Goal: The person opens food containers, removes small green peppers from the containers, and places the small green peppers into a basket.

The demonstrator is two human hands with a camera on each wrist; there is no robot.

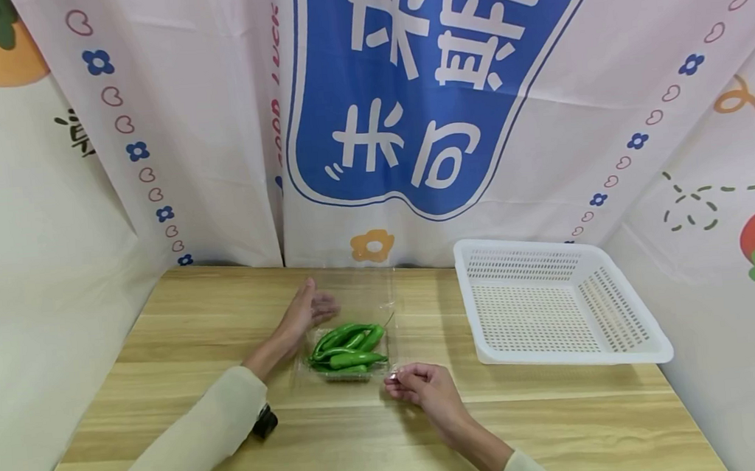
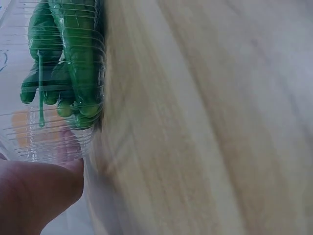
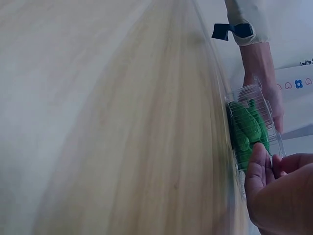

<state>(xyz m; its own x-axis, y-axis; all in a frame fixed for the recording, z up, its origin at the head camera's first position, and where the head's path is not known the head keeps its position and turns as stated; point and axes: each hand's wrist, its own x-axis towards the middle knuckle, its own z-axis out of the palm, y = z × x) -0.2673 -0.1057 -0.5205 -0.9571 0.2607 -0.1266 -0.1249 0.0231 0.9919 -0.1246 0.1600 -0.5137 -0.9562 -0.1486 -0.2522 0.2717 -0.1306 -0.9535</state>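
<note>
A clear plastic clamshell box (image 1: 391, 341) holds several green chili peppers (image 1: 353, 348) on the wooden table. Its transparent lid (image 1: 361, 285) stands raised at the back. By the left side of the box is my left hand (image 1: 304, 311), its fingers fairly straight and pointing toward the lid. In the left wrist view, the thumb of that hand (image 2: 44, 188) lies against the ribbed box wall (image 2: 49, 152). At the front right corner, my right hand (image 1: 430, 394) pinches the box's rim between thumb and fingers, as the right wrist view of the hand (image 3: 274, 191) also suggests.
A white perforated plastic basket (image 1: 557, 317) stands on the table (image 1: 341, 453) to the right. Printed cloth (image 1: 223, 129) hangs behind the table and along both sides. A black strap piece (image 1: 265, 422) sits at the left sleeve.
</note>
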